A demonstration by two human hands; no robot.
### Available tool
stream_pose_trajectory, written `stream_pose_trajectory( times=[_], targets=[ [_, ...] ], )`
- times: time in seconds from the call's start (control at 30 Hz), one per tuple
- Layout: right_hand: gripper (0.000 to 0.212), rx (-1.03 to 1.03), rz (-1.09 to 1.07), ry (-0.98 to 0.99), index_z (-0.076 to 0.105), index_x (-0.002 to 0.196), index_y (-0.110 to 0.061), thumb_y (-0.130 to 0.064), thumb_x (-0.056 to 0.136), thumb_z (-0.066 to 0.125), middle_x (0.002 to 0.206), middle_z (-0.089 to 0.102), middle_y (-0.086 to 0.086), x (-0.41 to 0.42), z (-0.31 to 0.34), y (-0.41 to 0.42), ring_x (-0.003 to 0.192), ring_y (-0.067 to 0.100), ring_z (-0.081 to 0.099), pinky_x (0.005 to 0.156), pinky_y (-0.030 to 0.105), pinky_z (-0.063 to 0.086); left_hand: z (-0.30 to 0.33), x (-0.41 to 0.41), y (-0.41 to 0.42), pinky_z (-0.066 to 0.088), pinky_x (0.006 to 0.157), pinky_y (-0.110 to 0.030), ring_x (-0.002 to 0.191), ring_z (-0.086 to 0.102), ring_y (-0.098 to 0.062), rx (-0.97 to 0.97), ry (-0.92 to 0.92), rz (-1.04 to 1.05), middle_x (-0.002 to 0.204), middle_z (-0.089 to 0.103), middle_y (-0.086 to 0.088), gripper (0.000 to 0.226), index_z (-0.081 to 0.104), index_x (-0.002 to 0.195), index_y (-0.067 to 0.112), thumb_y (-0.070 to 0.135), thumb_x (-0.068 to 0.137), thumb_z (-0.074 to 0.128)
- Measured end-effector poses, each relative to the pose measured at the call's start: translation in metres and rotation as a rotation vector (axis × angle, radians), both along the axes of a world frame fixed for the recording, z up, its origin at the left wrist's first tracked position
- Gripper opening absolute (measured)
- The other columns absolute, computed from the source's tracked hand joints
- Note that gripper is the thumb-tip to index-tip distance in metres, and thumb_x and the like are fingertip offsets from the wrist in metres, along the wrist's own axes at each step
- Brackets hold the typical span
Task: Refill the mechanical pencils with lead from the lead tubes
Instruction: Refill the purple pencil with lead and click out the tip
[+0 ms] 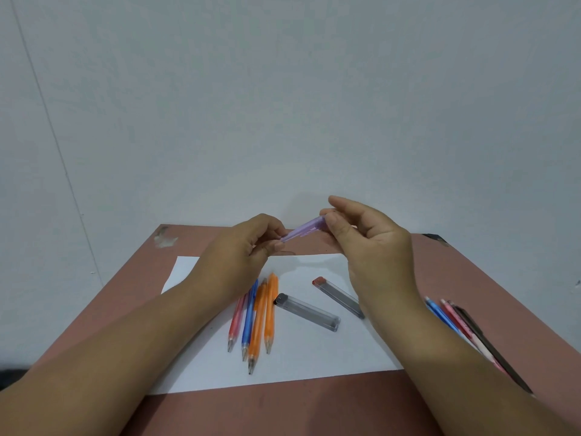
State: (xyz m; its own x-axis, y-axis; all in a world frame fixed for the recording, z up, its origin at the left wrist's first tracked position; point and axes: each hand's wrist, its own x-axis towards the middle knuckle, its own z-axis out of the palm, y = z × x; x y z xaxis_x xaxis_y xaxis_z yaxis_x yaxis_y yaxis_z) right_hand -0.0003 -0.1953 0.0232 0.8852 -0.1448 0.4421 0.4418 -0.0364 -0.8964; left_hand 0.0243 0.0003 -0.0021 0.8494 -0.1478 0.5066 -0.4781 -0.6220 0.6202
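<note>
Two arms of the person come into the picture from the bottom edge. Both forearms are bare up to the edge of the frame, and no sleeve shows on either one. The left hand (242, 247) wears no glove, no ring and no bracelet that can be seen. The right hand (371, 243) is bare in the same way, with short, plain nails on the thumb and fingers. The wrists carry no watch or band.
</note>
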Motion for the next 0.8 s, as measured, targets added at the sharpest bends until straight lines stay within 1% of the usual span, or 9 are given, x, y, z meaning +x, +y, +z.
stream_pose_trajectory(
  times=[0.1, 0.2, 0.27, 0.33, 0.43, 0.5, 0.6, 0.67, 0.8],
  targets=[
    [0.016, 0.18, 0.136, 0.146, 0.074, 0.111, -0.014, -0.017, 0.098, 0.066, 0.102, 0.078, 0.004, 0.001, 0.0, 0.005, 0.093, 0.022, 0.076, 0.095, 0.043, 0.058, 0.001, -0.004, -0.006, 0.055, 0.072, -0.03, 0.082, 0.061, -0.009, 0.052, -0.04, -0.029, 0.09, 0.067, 0.016, 0.011, 0.062, 0.104, 0.037, 0.028, 0.099, 0.062],
    [0.024, 0.406, 0.258, 0.28, 0.069, 0.105, -0.004, -0.024, 0.103, 0.056, 0.099, 0.077, 0.015, 0.001, 0.001, 0.009, 0.095, 0.029, 0.076, 0.095, 0.048, 0.058, 0.002, -0.008, -0.012, 0.053, 0.071, -0.028, 0.082, 0.06, -0.004, 0.085, -0.05, -0.067, 0.086, 0.065, 0.02, 0.009, 0.063, 0.106, 0.039, 0.035, 0.097, 0.063],
    [0.031, 0.497, 0.266, 0.34, 0.063, 0.098, -0.005, -0.032, 0.105, 0.051, 0.089, 0.075, 0.014, 0.002, 0.001, 0.009, 0.091, 0.03, 0.076, 0.093, 0.051, 0.057, 0.002, -0.011, -0.015, 0.054, 0.073, -0.029, 0.085, 0.06, -0.003, 0.093, -0.05, -0.092, 0.088, 0.065, 0.021, 0.011, 0.062, 0.107, 0.041, 0.04, 0.096, 0.062],
    [0.035, 0.607, 0.273, 0.37, 0.057, 0.091, -0.009, -0.039, 0.105, 0.048, 0.073, 0.067, 0.011, 0.006, 0.002, 0.008, 0.075, 0.028, 0.073, 0.089, 0.053, 0.058, 0.004, -0.015, -0.018, 0.054, 0.075, -0.027, 0.088, 0.061, -0.004, 0.075, -0.023, -0.133, 0.092, 0.064, 0.024, 0.012, 0.063, 0.106, 0.043, 0.043, 0.094, 0.064],
    [0.04, 0.882, 0.334, 0.38, 0.051, 0.084, -0.013, -0.046, 0.105, 0.047, 0.06, 0.043, 0.004, 0.015, 0.003, 0.002, 0.054, 0.02, 0.048, 0.07, 0.04, 0.058, 0.005, -0.019, -0.02, 0.054, 0.078, -0.026, 0.092, 0.062, -0.003, 0.051, 0.026, -0.195, 0.097, 0.064, 0.027, 0.017, 0.065, 0.11, 0.043, 0.044, 0.093, 0.064],
    [0.046, 1.019, 0.371, 0.399, 0.049, 0.077, -0.014, -0.051, 0.104, 0.044, 0.059, 0.034, 0.001, 0.019, 0.005, -0.006, 0.052, 0.016, 0.034, 0.062, 0.03, 0.047, 0.006, -0.022, -0.022, 0.054, 0.081, -0.026, 0.093, 0.064, -0.002, -0.02, 0.113, -0.235, 0.098, 0.067, 0.023, 0.019, 0.067, 0.111, 0.041, 0.046, 0.095, 0.059],
    [0.043, 1.048, 0.413, 0.353, 0.047, 0.073, -0.014, -0.046, 0.101, 0.038, 0.06, 0.031, 0.0, 0.02, 0.004, -0.015, 0.051, 0.016, 0.03, 0.055, 0.028, 0.034, 0.008, -0.024, -0.022, 0.059, 0.082, -0.033, 0.093, 0.066, -0.01, -0.152, 0.25, -0.323, 0.1, 0.072, 0.012, 0.039, 0.073, 0.108, 0.036, 0.056, 0.097, 0.041],
    [0.037, 1.062, 0.432, 0.309, 0.048, 0.074, -0.014, -0.04, 0.097, 0.037, 0.06, 0.029, 0.0, 0.02, 0.002, -0.017, 0.05, 0.016, 0.029, 0.054, 0.027, 0.031, 0.008, -0.026, -0.021, 0.059, 0.079, -0.034, 0.09, 0.065, -0.014, -0.196, 0.261, -0.35, 0.097, 0.072, 0.006, 0.05, 0.076, 0.101, 0.034, 0.059, 0.1, 0.033],
    [0.025, 1.073, 0.415, 0.264, 0.05, 0.075, -0.013, -0.032, 0.088, 0.04, 0.058, 0.027, 0.0, 0.02, 0.001, -0.018, 0.05, 0.016, 0.026, 0.05, 0.027, 0.029, 0.008, -0.027, -0.021, 0.053, 0.076, -0.033, 0.087, 0.059, -0.019, -0.217, 0.257, -0.356, 0.091, 0.07, 0.001, 0.056, 0.078, 0.092, 0.034, 0.051, 0.101, 0.025]
  ],
)
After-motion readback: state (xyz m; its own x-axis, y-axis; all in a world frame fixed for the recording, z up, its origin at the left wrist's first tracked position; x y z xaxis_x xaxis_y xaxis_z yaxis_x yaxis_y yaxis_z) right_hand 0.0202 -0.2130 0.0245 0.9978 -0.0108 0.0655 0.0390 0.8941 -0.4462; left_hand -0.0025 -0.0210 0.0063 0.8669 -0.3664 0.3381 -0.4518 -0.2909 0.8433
